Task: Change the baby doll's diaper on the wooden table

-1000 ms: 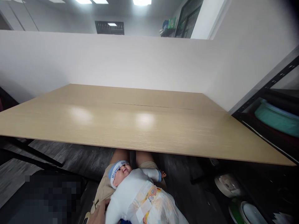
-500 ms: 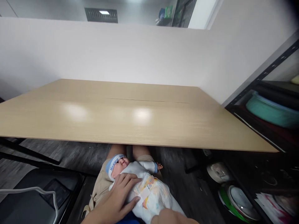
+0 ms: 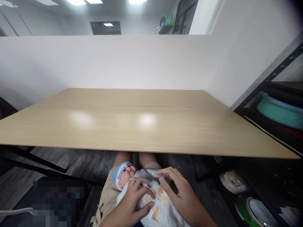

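Observation:
A baby doll [image 3: 127,175] lies across my lap, wearing a blue and white knit hat [image 3: 121,170] with lettering and a pale top. Over its body is a white diaper [image 3: 157,205] with yellow-orange cartoon prints. My left hand [image 3: 136,201] rests on the doll's near side and the diaper, its fingers bent and apart from the thumb. At the diaper's far upper edge, my right hand [image 3: 177,192] brings its thumb and index finger close together around a small bluish-white bit. It lies near the doll's sleeve cuff, but I cannot tell what it is.
A wide wooden table [image 3: 142,132] stands in front of my knees, against a white partition. On the right, a dark shelf [image 3: 265,127] holds a teal container [image 3: 281,112], with lidded items [image 3: 261,211] below. A dark chair [image 3: 23,201] is at the left.
My right hand has risen from the lower edge to the diaper's upper side, near the doll's arm. My left hand's fingers are more bent. The view has tilted up slightly.

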Available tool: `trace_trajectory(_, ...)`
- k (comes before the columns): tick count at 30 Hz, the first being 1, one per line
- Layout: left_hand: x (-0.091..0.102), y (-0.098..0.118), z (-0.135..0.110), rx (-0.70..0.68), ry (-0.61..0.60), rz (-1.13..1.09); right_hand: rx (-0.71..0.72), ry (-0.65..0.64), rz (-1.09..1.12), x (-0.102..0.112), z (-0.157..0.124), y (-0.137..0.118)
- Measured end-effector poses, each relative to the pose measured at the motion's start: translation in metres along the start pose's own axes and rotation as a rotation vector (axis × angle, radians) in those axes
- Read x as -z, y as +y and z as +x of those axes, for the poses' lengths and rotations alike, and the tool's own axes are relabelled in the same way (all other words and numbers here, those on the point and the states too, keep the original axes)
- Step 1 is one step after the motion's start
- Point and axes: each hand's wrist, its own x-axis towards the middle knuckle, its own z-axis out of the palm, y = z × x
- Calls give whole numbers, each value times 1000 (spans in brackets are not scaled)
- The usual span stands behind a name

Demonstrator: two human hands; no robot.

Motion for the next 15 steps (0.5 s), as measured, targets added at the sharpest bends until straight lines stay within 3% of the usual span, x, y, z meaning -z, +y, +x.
trace_trajectory(3,0,3,6,0,-25,-21,-116,-89,-132,-7,6,59)
trace_trajectory(5,2,6,8,-1,-58,-36,-149,-170,-87,-9,5,81)
trace_trajectory(8,5,9,9,6,-96,-27,-146,-222,-31,-11,3,91)
trace_trajectory(15,-3,9,16,51,-36,-69,-89,-152,-114,-26,13,113)
